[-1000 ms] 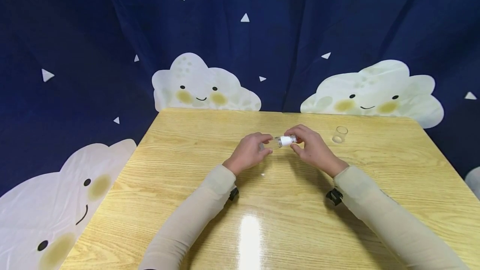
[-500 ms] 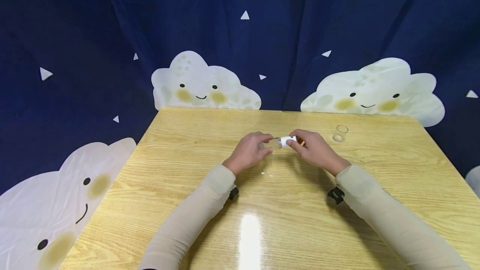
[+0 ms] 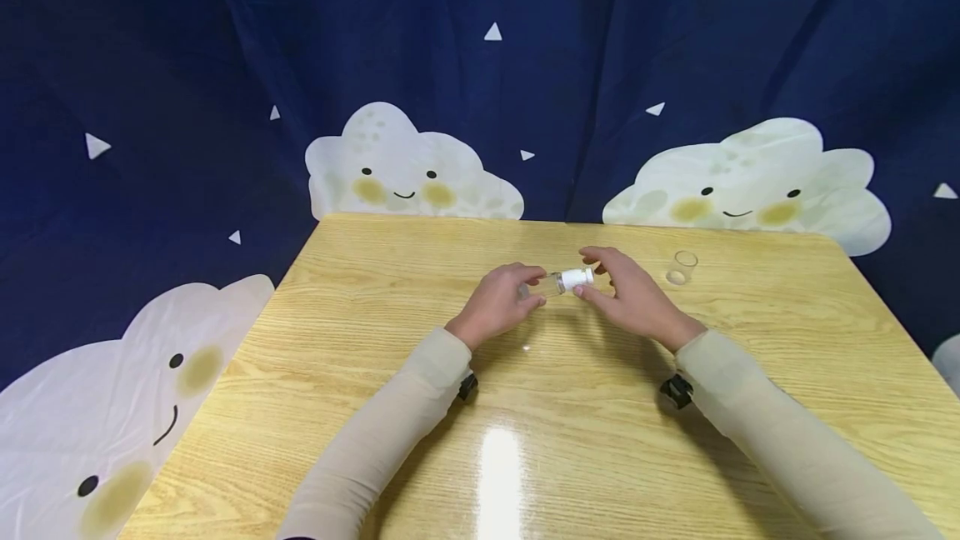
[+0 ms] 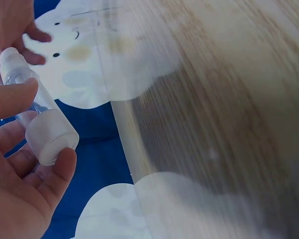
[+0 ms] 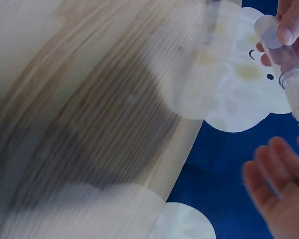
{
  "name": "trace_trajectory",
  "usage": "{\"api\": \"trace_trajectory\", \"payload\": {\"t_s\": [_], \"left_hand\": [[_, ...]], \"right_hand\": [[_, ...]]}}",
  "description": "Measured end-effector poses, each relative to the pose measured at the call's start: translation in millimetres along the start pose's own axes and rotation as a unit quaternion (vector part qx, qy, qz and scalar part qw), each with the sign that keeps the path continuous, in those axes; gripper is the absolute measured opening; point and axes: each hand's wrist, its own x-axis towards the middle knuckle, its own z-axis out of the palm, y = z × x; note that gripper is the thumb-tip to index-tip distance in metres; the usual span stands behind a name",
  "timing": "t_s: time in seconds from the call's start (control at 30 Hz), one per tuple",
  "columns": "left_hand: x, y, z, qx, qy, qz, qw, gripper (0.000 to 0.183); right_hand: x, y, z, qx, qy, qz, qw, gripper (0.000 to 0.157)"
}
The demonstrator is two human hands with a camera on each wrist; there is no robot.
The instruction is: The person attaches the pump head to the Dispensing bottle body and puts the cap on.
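Note:
My left hand (image 3: 495,302) grips the clear body of a small bottle (image 3: 576,278) with a white top, pinching it between thumb and fingers. The bottle lies nearly level above the table, its white end pointing right. In the left wrist view, the bottle's frosted base (image 4: 52,137) rests among the fingers. Beside the white end is my right hand (image 3: 633,298), its fingers spread and lifted off. The thumb lies by the white part; whether it touches is unclear. In the right wrist view, the right fingers (image 5: 266,172) stand apart from the bottle.
A clear, open-ended cap (image 3: 682,267) stands on the wooden table (image 3: 420,390), to the right of the right hand. Behind the table's far edge hangs a dark blue curtain (image 3: 420,32) with printed clouds. A bright light reflection falls on the near tabletop.
The right hand's fingers have turned about the bottle's white end, then spread and come off it. The left hand has kept its grip in the same place. The clear cap has not moved.

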Motion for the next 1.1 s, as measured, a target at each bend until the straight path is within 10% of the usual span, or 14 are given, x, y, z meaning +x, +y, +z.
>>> {"api": "trace_trajectory", "payload": {"t_s": [0.33,1.1], "left_hand": [[0.0,-0.1,1.0,-0.007,-0.006,0.000,1.0000,0.042],[-1.2,-0.8,0.7,0.003,-0.004,0.002,1.0000,0.041]], "right_hand": [[2.6,8.8,2.7,-0.012,0.084,-0.130,0.988,0.033],[0.5,1.2,3.8,-0.004,0.042,-0.068,0.997,0.024]]}}
